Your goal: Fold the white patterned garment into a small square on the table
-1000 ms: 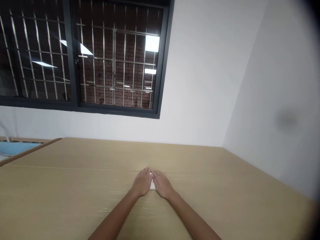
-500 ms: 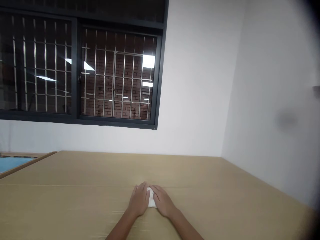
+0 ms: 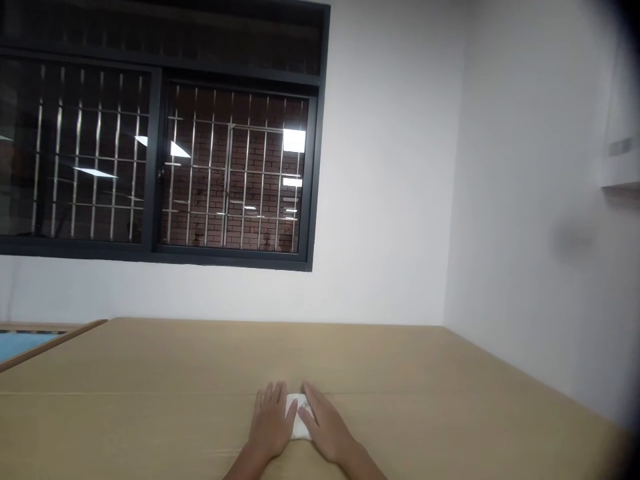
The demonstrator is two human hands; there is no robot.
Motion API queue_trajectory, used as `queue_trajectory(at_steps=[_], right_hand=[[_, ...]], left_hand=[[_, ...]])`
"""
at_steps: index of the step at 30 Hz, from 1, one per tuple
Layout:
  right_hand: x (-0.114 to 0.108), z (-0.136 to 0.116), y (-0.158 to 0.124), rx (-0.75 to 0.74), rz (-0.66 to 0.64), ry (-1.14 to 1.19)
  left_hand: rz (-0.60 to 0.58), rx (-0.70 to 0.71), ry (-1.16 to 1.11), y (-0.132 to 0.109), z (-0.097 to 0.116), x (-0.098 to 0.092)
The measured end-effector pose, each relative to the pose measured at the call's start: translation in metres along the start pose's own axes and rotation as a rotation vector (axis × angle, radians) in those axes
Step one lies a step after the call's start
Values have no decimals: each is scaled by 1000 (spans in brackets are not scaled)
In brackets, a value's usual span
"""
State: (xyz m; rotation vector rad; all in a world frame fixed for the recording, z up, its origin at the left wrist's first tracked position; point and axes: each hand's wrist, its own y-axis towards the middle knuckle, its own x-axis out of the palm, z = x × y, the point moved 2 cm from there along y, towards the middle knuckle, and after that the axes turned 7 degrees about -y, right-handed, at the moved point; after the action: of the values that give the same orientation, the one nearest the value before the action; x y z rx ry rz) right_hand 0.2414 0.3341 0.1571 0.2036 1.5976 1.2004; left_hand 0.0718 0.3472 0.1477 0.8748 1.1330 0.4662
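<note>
The left hand and right hand lie flat and spread, 2 hands closing in on 1 small folded white cloth or paper between them. Uneven pressure could make it slide or spring open. Beyond the hands stretch 1 tan worktop, then 1 barred window.

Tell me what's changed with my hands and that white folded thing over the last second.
Your left hand has moved left and your right hand right, fingers spreading, so more of the folded white piece now shows between them. Neither hand has picked it up. It stayed flat on the tan table.
</note>
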Motion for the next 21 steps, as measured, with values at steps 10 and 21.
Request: queue_trajectory(at_steps=[10, 21], right_hand=[[12, 29, 11, 139, 300, 162], [1, -1, -20, -139, 216, 154]], left_hand=[[83, -84, -26, 19, -27, -1], [-152, 219, 11, -34, 22, -17]])
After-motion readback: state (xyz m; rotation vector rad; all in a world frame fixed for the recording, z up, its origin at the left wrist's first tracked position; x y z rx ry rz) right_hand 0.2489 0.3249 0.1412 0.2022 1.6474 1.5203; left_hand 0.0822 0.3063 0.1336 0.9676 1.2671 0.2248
